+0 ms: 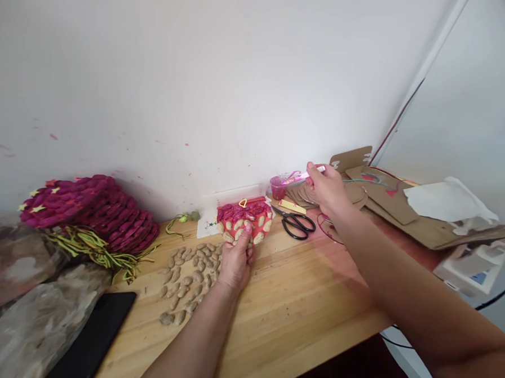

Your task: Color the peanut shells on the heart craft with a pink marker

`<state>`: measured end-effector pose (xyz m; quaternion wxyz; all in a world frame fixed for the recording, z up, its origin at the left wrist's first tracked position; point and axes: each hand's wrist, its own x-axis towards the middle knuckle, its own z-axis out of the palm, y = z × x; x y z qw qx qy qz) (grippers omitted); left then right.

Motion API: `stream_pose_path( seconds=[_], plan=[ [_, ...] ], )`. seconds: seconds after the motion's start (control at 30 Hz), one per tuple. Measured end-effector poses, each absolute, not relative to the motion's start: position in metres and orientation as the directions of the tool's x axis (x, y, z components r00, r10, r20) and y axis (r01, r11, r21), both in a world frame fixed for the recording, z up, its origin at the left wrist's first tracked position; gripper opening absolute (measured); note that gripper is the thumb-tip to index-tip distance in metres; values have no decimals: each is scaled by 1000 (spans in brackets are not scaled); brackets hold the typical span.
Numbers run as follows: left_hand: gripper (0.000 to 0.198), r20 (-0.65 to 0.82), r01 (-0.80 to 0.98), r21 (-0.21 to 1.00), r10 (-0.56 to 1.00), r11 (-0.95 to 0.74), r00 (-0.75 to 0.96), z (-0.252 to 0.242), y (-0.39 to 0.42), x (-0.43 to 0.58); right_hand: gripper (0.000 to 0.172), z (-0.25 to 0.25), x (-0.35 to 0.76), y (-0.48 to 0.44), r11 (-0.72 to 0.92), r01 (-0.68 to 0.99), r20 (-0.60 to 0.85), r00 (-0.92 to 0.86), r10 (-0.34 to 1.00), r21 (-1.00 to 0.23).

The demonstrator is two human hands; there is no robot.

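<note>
My left hand (237,260) grips the near edge of a red craft piece (245,218) partly covered with painted and plain peanut shells, its thumb pressed on top. My right hand (326,188) is raised further back, fingers closed on a slim pink-and-white brush or pen (305,175) whose tip reaches toward a small pink cup (278,186). Several loose peanut shells (189,277) lie on the wooden table (292,305) just left of my left hand.
Black scissors (297,223) lie between my hands. Stacked magenta shell-covered pieces (97,211) with green strands sit at the left. Cardboard pieces (388,201) and white paper (448,201) fill the right. Plastic bags (35,324) and a black flat object (87,347) occupy the near left.
</note>
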<state>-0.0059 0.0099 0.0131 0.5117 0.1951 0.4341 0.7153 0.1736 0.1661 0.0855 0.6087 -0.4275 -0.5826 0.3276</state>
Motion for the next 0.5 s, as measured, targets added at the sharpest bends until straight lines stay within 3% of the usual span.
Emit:
stream_pose_path(
  seconds=[0.1,0.17,0.33,0.5],
  plan=[
    [69,-162,-555,825,898,-104,-410,13,9,-6,43,81,169,130,394,-184,377,121,918,-900],
    [70,-154,-553,826,898,-113,-413,14,8,-6,42,79,162,112,356,-240,357,40,933,-903],
    [68,-142,-546,829,898,-122,-417,20,6,-4,38,59,158,100,435,-118,441,-25,897,-892],
    [65,-152,-556,821,890,-128,-429,21,5,-4,28,41,166,99,630,29,623,-120,773,-776]
  ],
)
